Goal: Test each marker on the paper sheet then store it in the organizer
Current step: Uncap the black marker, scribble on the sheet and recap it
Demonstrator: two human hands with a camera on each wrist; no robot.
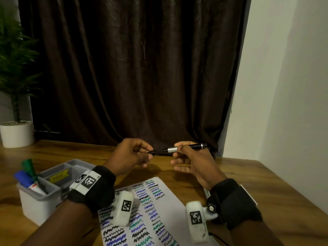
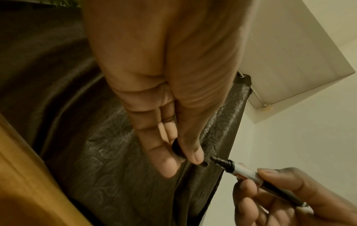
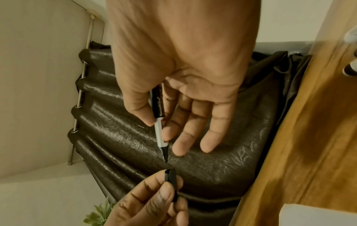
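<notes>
Holding the marker [image 1: 184, 148] in the middle of the frame, the right hand [image 1: 190, 161] pinches its body. The left hand [image 1: 132, 155] pinches the cap [image 1: 153, 152], just apart from the tip. Light, stiff and smooth, it looks easy to grip mid-body.

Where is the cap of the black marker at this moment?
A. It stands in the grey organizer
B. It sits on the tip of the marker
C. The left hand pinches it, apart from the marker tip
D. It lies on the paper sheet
C: the left hand pinches the cap, and a small gap separates it from the bare tip of the marker held by the right hand.
</notes>
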